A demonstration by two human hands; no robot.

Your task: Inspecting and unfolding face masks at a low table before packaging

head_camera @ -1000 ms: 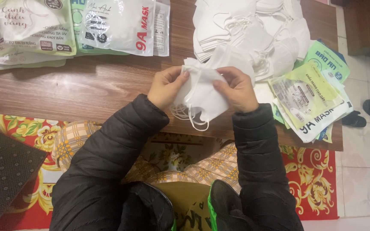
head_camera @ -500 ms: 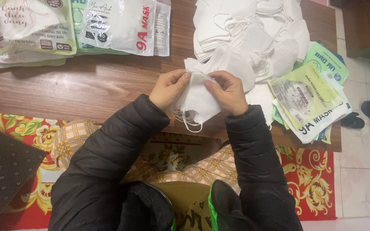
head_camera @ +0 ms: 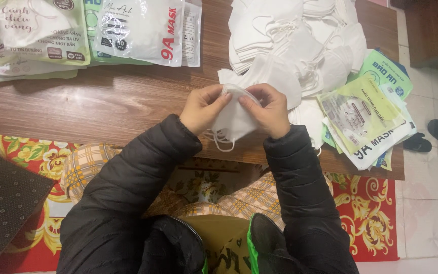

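Note:
A small stack of white folded face masks [head_camera: 234, 121] is pinched between my two hands above the near edge of the wooden table [head_camera: 128, 101]. My left hand [head_camera: 205, 107] grips its left side, my right hand [head_camera: 267, 109] grips its right side, thumbs on top. White ear loops dangle below the stack. Just behind my hands a big loose pile of white masks [head_camera: 290, 40] covers the table's far right.
Packed mask bags [head_camera: 92, 30] lie at the table's far left. Empty green and white plastic bags [head_camera: 366, 116] lie at the right end. A pair of black sandals [head_camera: 432, 137] rests on the tiled floor. A red floral mat [head_camera: 366, 218] lies under me.
Both hands have drawn closer together on the mask stack and shifted slightly left and nearer the table edge. The masks look more squared up between my fingers.

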